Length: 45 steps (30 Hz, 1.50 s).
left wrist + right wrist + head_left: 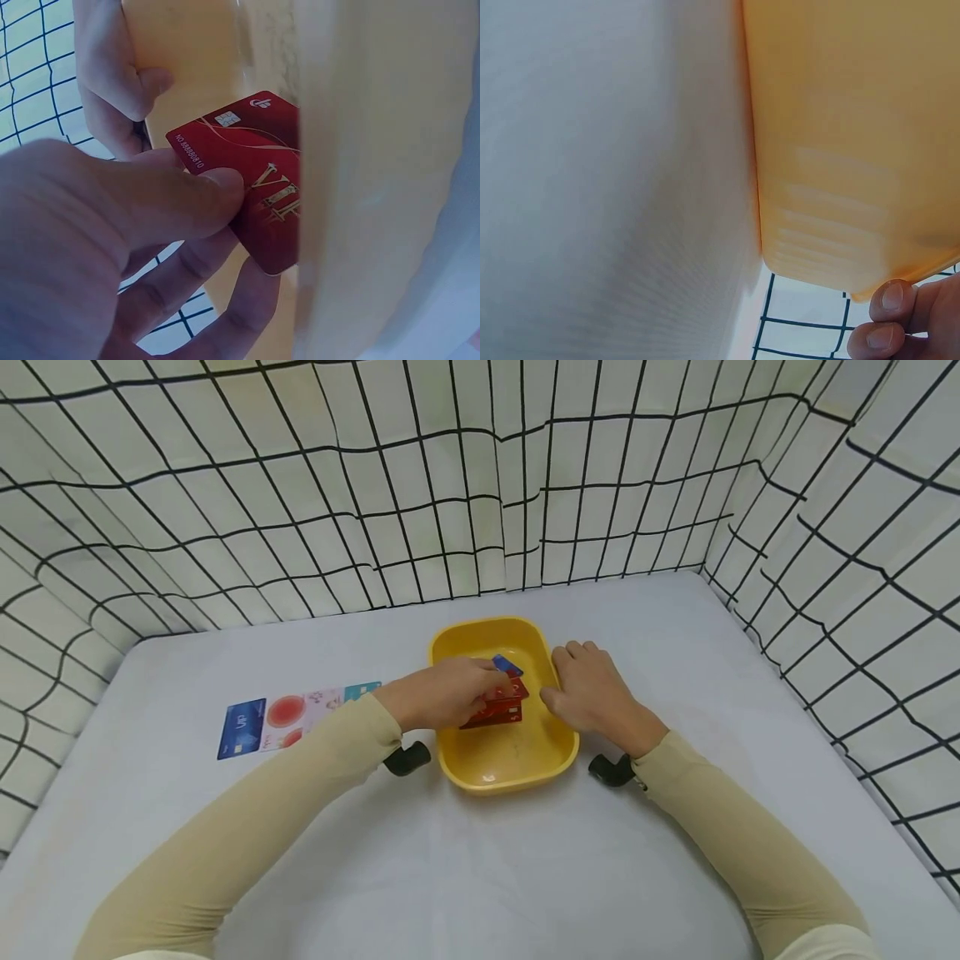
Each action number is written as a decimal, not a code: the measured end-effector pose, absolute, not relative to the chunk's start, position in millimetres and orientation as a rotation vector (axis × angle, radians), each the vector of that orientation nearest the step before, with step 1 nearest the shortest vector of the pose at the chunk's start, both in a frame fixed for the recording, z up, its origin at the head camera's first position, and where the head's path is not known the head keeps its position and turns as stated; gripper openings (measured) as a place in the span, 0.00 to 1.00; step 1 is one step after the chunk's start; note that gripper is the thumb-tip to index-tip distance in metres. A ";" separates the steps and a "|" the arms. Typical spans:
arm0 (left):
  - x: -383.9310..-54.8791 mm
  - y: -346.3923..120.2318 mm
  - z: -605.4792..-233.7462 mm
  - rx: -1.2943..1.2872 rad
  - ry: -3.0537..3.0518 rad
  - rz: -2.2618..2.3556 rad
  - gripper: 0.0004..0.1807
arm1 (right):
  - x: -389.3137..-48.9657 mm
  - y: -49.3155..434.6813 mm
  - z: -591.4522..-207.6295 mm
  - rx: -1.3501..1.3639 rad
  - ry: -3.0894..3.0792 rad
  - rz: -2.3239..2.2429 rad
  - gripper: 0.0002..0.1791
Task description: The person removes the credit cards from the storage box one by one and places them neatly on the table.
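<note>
A yellow plastic basin (517, 764) stands in the middle of the white table. Reaching in over its left side, my left hand (446, 692) pinches a red VIP card (262, 142) between thumb and fingers; gold lettering and a chip show on it in the left wrist view. Red cards (497, 717) show under and beside those fingers in the head view, and a small blue card (508, 665) sticks up just behind them. At the basin's right rim, my right hand (596, 697) grips the edge, thumb on the inner side and fingers outside.
Left of the basin lies a row of cards: a blue VIP card (242, 729), a pink-red patterned one (285, 712), a flowered one (324, 700) and a teal one (362, 690), partly behind my left sleeve. Black wire grid (450, 493) over white sheeting borders the table.
</note>
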State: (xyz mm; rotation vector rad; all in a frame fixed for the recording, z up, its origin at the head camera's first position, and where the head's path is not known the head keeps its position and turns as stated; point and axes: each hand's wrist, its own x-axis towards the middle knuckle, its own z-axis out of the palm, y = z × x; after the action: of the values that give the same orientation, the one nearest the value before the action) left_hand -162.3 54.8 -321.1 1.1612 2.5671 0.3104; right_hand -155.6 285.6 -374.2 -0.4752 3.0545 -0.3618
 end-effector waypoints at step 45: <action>-124.8 -20.0 -293.2 1.064 2.767 0.933 0.25 | -152.3 281.2 -377.2 -0.462 3.073 -0.392 0.21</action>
State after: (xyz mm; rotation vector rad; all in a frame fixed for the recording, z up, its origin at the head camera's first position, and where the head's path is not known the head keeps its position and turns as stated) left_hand -124.8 -20.0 -293.2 1.0639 2.7669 0.9333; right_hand -152.3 281.2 -377.2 -0.4620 3.0727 -0.3919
